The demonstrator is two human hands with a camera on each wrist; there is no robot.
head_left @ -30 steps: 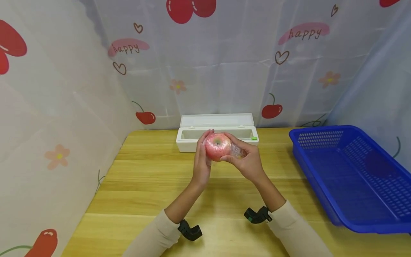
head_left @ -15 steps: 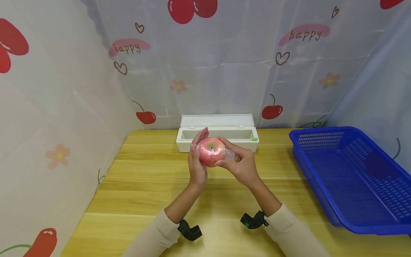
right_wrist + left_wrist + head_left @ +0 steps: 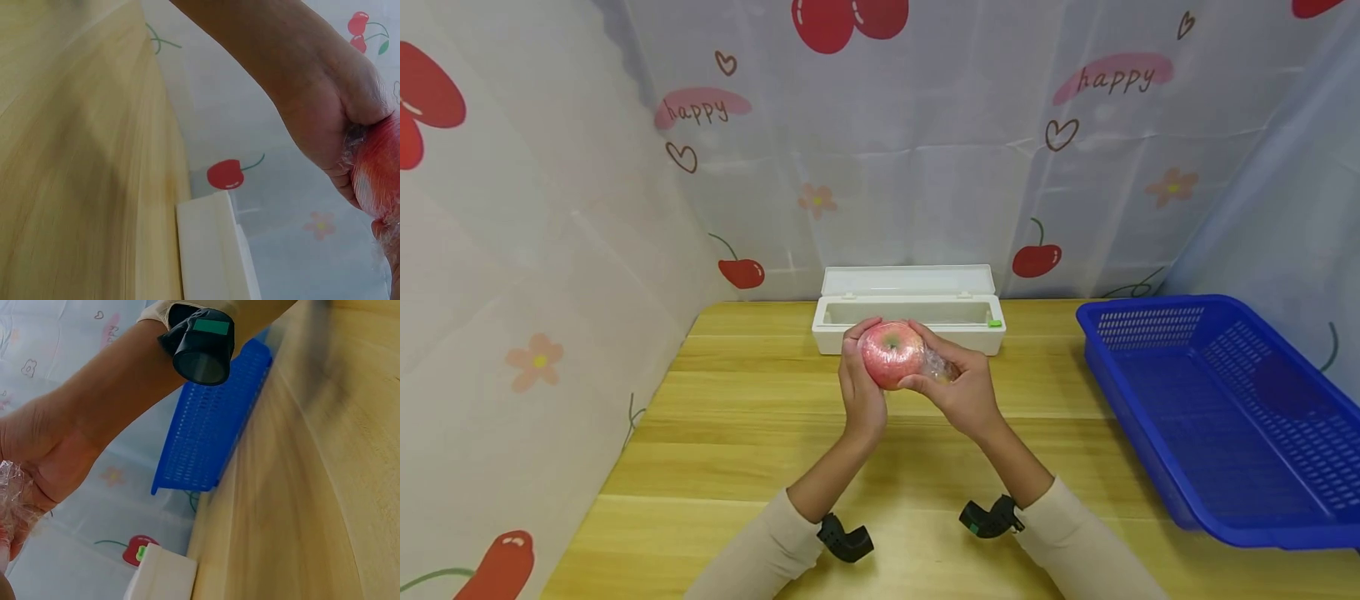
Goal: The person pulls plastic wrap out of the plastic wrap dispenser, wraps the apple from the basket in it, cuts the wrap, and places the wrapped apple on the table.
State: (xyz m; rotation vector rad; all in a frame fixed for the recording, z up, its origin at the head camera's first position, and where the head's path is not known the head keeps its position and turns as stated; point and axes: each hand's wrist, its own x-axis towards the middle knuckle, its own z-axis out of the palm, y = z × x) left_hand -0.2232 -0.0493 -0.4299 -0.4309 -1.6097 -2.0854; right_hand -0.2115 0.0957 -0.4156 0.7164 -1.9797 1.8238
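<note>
A red apple [image 3: 892,354] in clear plastic wrap is held up over the table, its stem end facing me in the head view. My left hand [image 3: 860,387] cups its left side, fingers curled over the edge. From the right, my right hand [image 3: 966,387] grips the apple between thumb and fingers, with bunched cling film [image 3: 938,365] within its grasp. Crumpled film [image 3: 14,487] also shows by the right hand in the left wrist view. The right wrist view catches the wrapped apple [image 3: 380,169] at its edge, against the left palm.
Behind the hands stands a long white box [image 3: 906,340] with its lid raised and a green tab [image 3: 995,324] at its right. A blue perforated basket [image 3: 1180,492] sits on the right of the wooden table [image 3: 737,467]. Printed curtains [image 3: 917,217] surround the table.
Both hands and the apple have shifted slightly left and toward me. The left fingers, straighter half a second ago, now curl over the apple's side.
</note>
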